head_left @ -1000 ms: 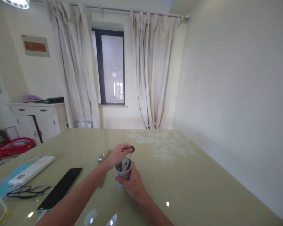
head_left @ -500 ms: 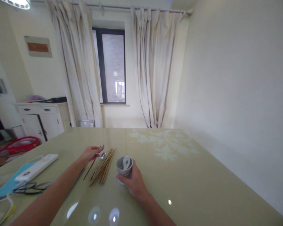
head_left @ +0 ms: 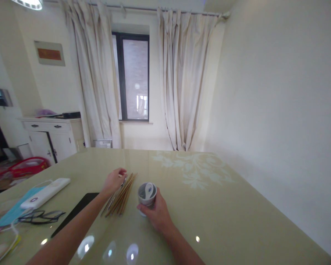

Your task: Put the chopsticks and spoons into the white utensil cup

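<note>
My right hand point(head_left: 156, 215) wraps round a small white cup point(head_left: 147, 194) standing on the glossy green table point(head_left: 209, 206); a white spoon rests inside the cup. My left hand point(head_left: 114, 179) hovers just left of it, fingers curled over the far end of a metal spoon lying beside a bundle of wooden chopsticks point(head_left: 123, 198). Whether the fingers actually grip the spoon is hard to see.
A black phone point(head_left: 77, 211) lies left of the chopsticks. Further left are glasses point(head_left: 40, 216), a white power bank point(head_left: 45, 192) and a blue face mask point(head_left: 12, 211). A white cabinet point(head_left: 52, 138) and curtains stand beyond the table.
My left hand left the cup, swung left to the table and has now closed over the metal spoon by the chopsticks. The right hand stayed on the cup.
</note>
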{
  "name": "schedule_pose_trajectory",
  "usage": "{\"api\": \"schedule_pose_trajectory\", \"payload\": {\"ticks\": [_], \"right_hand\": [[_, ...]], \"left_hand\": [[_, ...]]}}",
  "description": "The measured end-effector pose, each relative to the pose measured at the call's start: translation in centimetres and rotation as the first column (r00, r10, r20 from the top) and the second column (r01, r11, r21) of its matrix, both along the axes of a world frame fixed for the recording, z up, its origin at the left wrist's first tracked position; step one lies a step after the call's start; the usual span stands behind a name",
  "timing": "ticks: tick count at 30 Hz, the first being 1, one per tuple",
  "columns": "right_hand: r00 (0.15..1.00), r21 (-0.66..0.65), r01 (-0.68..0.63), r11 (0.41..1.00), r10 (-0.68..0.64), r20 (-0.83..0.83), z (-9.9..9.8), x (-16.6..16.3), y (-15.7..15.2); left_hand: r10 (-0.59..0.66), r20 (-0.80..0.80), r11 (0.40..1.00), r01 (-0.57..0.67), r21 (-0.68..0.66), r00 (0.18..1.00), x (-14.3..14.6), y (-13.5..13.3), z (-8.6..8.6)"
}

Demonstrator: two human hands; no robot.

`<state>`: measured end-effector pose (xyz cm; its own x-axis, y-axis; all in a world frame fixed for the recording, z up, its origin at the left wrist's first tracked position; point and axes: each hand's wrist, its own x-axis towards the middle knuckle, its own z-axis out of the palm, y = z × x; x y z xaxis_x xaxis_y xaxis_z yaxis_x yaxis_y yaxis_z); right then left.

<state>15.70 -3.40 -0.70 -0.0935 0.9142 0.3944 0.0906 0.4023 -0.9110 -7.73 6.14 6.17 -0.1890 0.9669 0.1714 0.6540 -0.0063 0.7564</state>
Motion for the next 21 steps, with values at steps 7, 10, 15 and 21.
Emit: {"api": "schedule_pose_trajectory", "payload": {"ticks": [7, 10, 15, 21], "right_hand": [[0.982, 0.041, 0.158, 0.987, -0.161, 0.103, 0.6, 0.0, -0.1], [0.970, 0.022, 0.192, 0.981, -0.193, 0.148, 0.8, 0.1, -0.2], [0.965, 0.035, 0.192, 0.981, -0.195, 0.174, 0.9, 0.0, -0.2], [0.956, 0.046, 0.210, 0.977, -0.215, 0.199, 1.3, 0.0, -0.4]], "left_hand": [[-0.593, -0.206, 0.788, 0.614, 0.054, 0.779, 6.7, -3.6, 3.4], [-0.527, -0.257, 0.819, 0.565, 0.100, 0.810, 6.8, -3.8, 4.1], [-0.569, -0.243, 0.802, 0.595, 0.047, 0.786, 5.7, -3.3, 3.8], [-0.502, -0.379, 0.837, 0.547, 0.012, 0.777, 7.3, -4.1, 3.5]]}}
